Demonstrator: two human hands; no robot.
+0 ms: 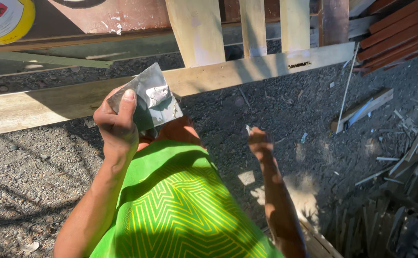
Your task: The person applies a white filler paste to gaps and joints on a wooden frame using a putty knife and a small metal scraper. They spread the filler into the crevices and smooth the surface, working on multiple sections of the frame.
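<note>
Left hand's [117, 125] grip pinches a crumpled grey sheet [149, 98] sticking up above the thumb, while the right hand [259, 142], well apart, seems pinched on a small scrap.

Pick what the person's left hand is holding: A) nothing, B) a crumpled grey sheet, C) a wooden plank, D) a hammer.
B: the left hand pinches a crumpled grey sheet with the thumb on its face, above the green patterned garment; the right hand is apart from it.
</note>
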